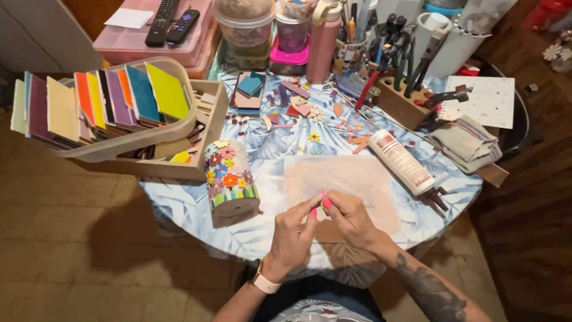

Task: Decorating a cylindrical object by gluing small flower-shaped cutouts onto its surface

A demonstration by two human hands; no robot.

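While fingertips meet, both hands point(325, 222) pinch something, perhaps a tile chip.

Both forearms reach up and inward, the left hand point(293, 229), a pale watch on its wrist, and the right hand point(351, 219), its forearm tattooed, meeting fingertip to fingertip in a pinching grip, pink nails close together, though whatever they pinch is too small to tell.

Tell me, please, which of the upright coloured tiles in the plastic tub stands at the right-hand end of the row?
The lime-green tile: it is last in the row, right of the teal tile, at the tub end nearest the flower-covered pot.
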